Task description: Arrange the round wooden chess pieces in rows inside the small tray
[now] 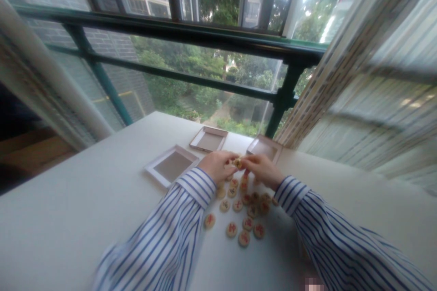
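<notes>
Several round wooden Chinese chess pieces point(238, 205) with red or dark characters lie loosely on the white table, below and between my hands. My left hand point(216, 166) is closed, its thumb and fingers curled round the left side of one dark-marked Chinese chess piece point(238, 163). From the other side, the fingertips of my right hand point(262, 169) pinch the same piece. Both hands hold it just above the far end of the scattered pieces. Some pieces under the hands are partly hidden.
A shallow open box point(173, 166) sits left of my hands, a smaller one point(209, 141) lies beyond them, and a third point(264, 146) is partly behind my right hand. Past the white table point(102, 191) runs a green railing point(191, 34) before the window, with curtains point(341, 77) at the sides.
</notes>
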{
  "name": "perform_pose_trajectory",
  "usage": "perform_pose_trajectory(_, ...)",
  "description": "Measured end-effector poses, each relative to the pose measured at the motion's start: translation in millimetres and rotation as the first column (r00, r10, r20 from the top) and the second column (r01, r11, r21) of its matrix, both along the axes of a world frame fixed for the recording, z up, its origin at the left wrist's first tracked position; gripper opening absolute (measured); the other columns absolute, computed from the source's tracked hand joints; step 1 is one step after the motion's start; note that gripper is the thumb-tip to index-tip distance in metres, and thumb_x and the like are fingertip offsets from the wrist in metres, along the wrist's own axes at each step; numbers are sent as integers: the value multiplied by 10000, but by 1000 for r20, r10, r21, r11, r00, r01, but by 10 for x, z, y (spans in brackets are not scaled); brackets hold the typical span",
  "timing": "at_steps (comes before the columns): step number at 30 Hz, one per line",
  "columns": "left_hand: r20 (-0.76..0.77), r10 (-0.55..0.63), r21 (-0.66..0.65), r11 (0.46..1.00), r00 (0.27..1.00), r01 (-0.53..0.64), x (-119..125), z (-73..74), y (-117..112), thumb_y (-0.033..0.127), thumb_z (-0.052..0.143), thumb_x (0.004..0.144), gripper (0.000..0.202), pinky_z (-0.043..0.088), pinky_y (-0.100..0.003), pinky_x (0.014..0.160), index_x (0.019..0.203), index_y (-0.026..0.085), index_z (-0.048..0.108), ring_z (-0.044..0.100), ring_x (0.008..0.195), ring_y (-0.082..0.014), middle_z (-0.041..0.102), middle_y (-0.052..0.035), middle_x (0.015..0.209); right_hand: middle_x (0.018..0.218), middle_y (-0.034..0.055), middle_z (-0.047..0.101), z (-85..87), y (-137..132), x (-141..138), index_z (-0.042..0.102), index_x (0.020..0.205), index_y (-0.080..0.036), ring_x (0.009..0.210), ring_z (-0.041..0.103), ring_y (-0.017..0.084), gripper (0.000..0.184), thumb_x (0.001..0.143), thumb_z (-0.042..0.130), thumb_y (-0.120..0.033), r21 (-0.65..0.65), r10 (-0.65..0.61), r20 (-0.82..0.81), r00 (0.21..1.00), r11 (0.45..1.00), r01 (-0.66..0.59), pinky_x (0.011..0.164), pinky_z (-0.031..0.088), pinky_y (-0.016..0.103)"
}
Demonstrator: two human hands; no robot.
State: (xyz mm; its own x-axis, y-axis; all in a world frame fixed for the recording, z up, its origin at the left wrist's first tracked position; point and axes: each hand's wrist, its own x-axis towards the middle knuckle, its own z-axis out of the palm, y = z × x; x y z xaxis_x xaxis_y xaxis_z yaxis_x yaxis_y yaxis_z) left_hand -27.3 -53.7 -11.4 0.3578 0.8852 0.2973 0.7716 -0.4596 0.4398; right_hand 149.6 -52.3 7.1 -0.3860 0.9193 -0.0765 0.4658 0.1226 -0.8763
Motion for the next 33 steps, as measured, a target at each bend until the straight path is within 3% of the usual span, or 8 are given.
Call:
perform_pose_trajectory(12,-72,-38,58,997,997,42,95,7,-20,415,536,775,276,439,-229,666,933,220,649,590,748,-139,661,-22,846,691,32,633,-19,2,31,662,843,-106,501,480,55,285,809,482,-324,-12,-37,24,999,999,38,433,339,147)
perform_pose_trajectory(18,-197,-3,-9,1000,980,1,110,-44,-6,377,555,767,241,432,-246,689,959,264,648,587,746,-142,658,-10,864,694,31,634,-107,73,125,672,849,-115,583,539,96,248,778,499,-278,70,-9,87,996,998,3,484,384,174)
perform_pose_trajectory(23,-327,-16,-18,1000,945,10,136,-72,-3,373,566,759,253,424,-272,762,972,262,646,579,861,-171,652,-29,898,728,35,662,-123,127,246,681,857,-127,645,574,133,253,763,497,-273,205,-75,206,976,978,32,590,418,226)
perform_pose_trajectory(29,-350,-19,-25,1000,937,11,165,-95,5,379,550,763,247,426,-305,771,933,239,663,574,875,-196,650,-51,892,838,58,684,-112,159,389,675,895,-158,742,592,152,265,790,467,-286,368,-151,450,880,929,-29,637,394,226)
perform_pose_trajectory(33,-344,-16,-16,1000,939,11,171,-118,11,378,536,769,251,426,-313,771,923,230,668,566,878,-203,648,-59,891,862,53,682,-114,150,412,651,954,-184,740,589,143,295,833,408,-300,397,-179,663,727,907,-138,609,365,217)
